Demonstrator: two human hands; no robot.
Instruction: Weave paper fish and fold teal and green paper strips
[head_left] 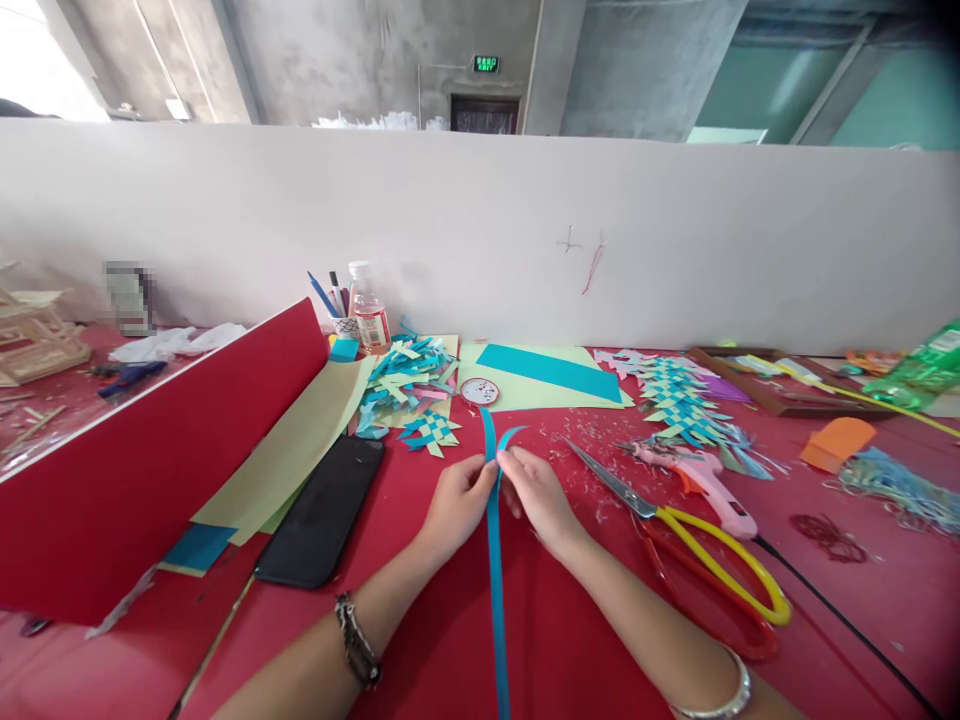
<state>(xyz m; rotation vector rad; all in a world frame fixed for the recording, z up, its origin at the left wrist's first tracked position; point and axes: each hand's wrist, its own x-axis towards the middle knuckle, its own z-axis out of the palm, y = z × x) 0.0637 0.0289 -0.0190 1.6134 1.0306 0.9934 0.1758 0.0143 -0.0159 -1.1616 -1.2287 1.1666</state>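
Both my hands meet over the middle of the red table, pinching a long blue paper strip [495,600]. My left hand [459,505] grips it between thumb and fingers. My right hand [541,495] closes at the same spot, where a short blue end curls out to the right. From there the strip's long part runs down toward me, and another end points away. Whether this is one folded strip or two, I cannot tell. Just beyond lie a small woven blue-and-green paper piece [429,432] and a round white lid with scraps [480,392].
Scissors [637,505] and a pink glue gun [697,475] lie to the right, below a woven paper strip [682,400]. At left are a black phone [321,515] and a red divider [172,450]. A paper-strip pile [409,375] and bottle [369,310] stand behind.
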